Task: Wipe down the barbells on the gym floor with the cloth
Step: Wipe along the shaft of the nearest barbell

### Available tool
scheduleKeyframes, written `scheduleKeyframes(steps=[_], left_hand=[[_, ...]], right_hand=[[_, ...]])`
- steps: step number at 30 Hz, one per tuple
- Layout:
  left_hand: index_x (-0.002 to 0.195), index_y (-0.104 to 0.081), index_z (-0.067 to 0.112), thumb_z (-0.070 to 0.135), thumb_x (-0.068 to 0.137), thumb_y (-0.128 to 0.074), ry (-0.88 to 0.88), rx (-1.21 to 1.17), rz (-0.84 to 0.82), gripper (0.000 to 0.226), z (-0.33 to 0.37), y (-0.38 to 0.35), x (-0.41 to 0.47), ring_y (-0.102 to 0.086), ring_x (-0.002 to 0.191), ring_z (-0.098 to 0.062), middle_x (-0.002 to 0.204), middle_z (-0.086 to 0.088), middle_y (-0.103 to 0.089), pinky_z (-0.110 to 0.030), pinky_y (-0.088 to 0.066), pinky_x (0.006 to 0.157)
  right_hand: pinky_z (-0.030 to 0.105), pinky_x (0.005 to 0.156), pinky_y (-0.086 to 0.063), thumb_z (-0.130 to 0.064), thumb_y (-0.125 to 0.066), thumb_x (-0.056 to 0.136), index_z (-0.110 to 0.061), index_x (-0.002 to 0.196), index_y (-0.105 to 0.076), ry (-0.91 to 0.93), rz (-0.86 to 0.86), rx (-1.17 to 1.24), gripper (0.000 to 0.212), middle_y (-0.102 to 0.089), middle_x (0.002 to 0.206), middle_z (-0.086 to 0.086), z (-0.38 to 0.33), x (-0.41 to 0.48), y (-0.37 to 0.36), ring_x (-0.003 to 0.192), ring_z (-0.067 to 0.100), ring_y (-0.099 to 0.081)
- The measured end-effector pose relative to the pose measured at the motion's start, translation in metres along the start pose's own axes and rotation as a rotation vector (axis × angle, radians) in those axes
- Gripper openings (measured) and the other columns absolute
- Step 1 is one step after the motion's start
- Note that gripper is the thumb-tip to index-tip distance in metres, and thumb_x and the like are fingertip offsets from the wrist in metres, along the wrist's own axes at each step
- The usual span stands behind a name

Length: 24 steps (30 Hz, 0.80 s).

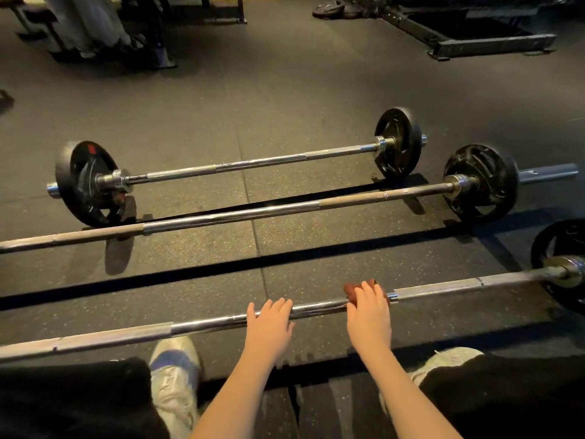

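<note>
Stretching left to right across the dark speckled rubber gym floor (285,90), three chrome steel barbells lie side by side: the far barbell (253,163), the middle barbell (253,213) and the near barbell (205,323), each carrying black round weight plates (481,185). A person crouches at the near barbell, white sneakers (174,375) just behind it. The left hand (269,324) curls its fingers over the bare shaft; just to its right, the right hand (368,315) grips a small reddish-brown cloth (351,289) pressed against the same bar.
</note>
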<state>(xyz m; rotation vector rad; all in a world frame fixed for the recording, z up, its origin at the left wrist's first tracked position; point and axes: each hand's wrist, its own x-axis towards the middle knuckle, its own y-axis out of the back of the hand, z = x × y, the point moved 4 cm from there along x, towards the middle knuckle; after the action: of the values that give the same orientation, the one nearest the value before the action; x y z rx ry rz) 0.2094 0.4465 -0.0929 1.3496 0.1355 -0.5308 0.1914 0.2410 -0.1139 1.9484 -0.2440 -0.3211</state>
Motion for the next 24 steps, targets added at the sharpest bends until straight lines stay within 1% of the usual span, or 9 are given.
scheduleKeyframes(steps=[3, 6, 8, 11, 13, 16, 18, 21, 24], left_hand=[[0.152, -0.019, 0.025, 0.033, 0.103, -0.035, -0.017, 0.001, 0.029, 0.053, -0.002, -0.001, -0.002, -0.013, 0.147, -0.015, 0.159, 0.009, -0.018, -0.049, -0.003, 0.117], [0.153, -0.016, 0.026, 0.032, 0.103, -0.036, -0.05, 0.005, 0.026, 0.054, -0.009, -0.003, -0.006, -0.01, 0.148, -0.014, 0.16, 0.01, -0.015, -0.048, -0.001, 0.117], [0.153, -0.017, 0.026, 0.034, 0.103, -0.035, -0.047, -0.003, 0.024, 0.053, -0.015, -0.001, -0.007, -0.009, 0.148, -0.014, 0.16, 0.009, -0.016, -0.048, 0.0, 0.118], [0.153, -0.016, 0.025, 0.034, 0.103, -0.034, -0.026, -0.025, 0.033, 0.054, -0.024, -0.001, -0.009, -0.007, 0.148, -0.015, 0.16, 0.009, -0.014, -0.048, -0.001, 0.118], [0.154, -0.012, 0.025, 0.034, 0.103, -0.034, -0.03, -0.024, 0.035, 0.055, -0.026, -0.003, -0.012, -0.005, 0.148, -0.015, 0.161, 0.008, -0.011, -0.047, 0.0, 0.119], [0.154, -0.01, 0.023, 0.034, 0.104, -0.033, -0.034, -0.027, 0.066, 0.056, -0.027, -0.004, -0.016, -0.002, 0.149, -0.015, 0.161, 0.007, -0.008, -0.045, 0.0, 0.119], [0.154, -0.01, 0.022, 0.034, 0.104, -0.033, -0.035, -0.028, 0.078, 0.056, -0.03, -0.003, -0.019, -0.001, 0.149, -0.015, 0.161, 0.006, -0.007, -0.043, 0.0, 0.12], [0.154, -0.01, 0.022, 0.034, 0.104, -0.033, -0.024, -0.015, 0.09, 0.056, -0.046, -0.005, -0.024, 0.0, 0.149, -0.015, 0.162, 0.006, -0.007, -0.041, 0.0, 0.12], [0.154, -0.009, 0.023, 0.034, 0.104, -0.033, -0.019, -0.009, 0.094, 0.057, -0.061, -0.007, -0.029, 0.0, 0.148, -0.014, 0.162, 0.006, -0.007, -0.04, 0.0, 0.12]], right_hand=[[0.04, 0.118, -0.024, -0.032, -0.046, 0.1, -0.022, 0.128, -0.059, 0.205, -0.019, -0.022, 0.032, -0.053, 0.135, -0.005, -0.036, -0.004, -0.015, 0.14, 0.022, -0.034], [0.035, 0.104, -0.035, -0.032, -0.041, 0.101, -0.025, 0.116, -0.063, 0.332, -0.032, -0.084, 0.027, -0.059, 0.114, -0.008, -0.034, 0.005, -0.007, 0.123, 0.021, -0.048], [0.036, 0.104, -0.036, -0.031, -0.042, 0.101, -0.022, 0.114, -0.065, 0.217, 0.042, -0.022, 0.028, -0.061, 0.115, -0.005, -0.011, 0.011, 0.004, 0.121, 0.023, -0.049], [0.044, 0.117, -0.025, -0.026, -0.048, 0.1, -0.014, 0.125, -0.061, -0.033, 0.119, 0.047, 0.03, -0.052, 0.139, 0.005, 0.005, 0.003, 0.0, 0.141, 0.027, -0.032], [0.047, 0.118, -0.023, -0.025, -0.048, 0.099, -0.013, 0.129, -0.059, -0.043, 0.122, 0.035, 0.034, -0.051, 0.142, 0.005, -0.017, -0.006, -0.014, 0.143, 0.029, -0.029], [0.047, 0.113, -0.034, -0.028, -0.045, 0.099, -0.021, 0.122, -0.065, 0.187, 0.072, -0.017, 0.031, -0.061, 0.129, -0.003, -0.058, -0.014, -0.036, 0.134, 0.025, -0.042], [0.039, 0.099, -0.043, -0.033, -0.045, 0.096, -0.03, 0.109, -0.069, 0.305, 0.018, -0.021, 0.027, -0.066, 0.108, -0.009, -0.063, -0.001, -0.034, 0.116, 0.019, -0.054], [0.035, 0.078, -0.044, -0.041, -0.042, 0.093, -0.033, 0.09, -0.069, 0.219, -0.027, -0.006, 0.028, -0.063, 0.083, -0.011, -0.039, 0.022, -0.017, 0.09, 0.016, -0.06], [0.046, 0.103, -0.04, -0.033, -0.048, 0.095, -0.019, 0.104, -0.069, 0.006, 0.165, 0.012, 0.027, -0.066, 0.109, 0.004, -0.015, 0.011, -0.015, 0.118, 0.03, -0.053]])
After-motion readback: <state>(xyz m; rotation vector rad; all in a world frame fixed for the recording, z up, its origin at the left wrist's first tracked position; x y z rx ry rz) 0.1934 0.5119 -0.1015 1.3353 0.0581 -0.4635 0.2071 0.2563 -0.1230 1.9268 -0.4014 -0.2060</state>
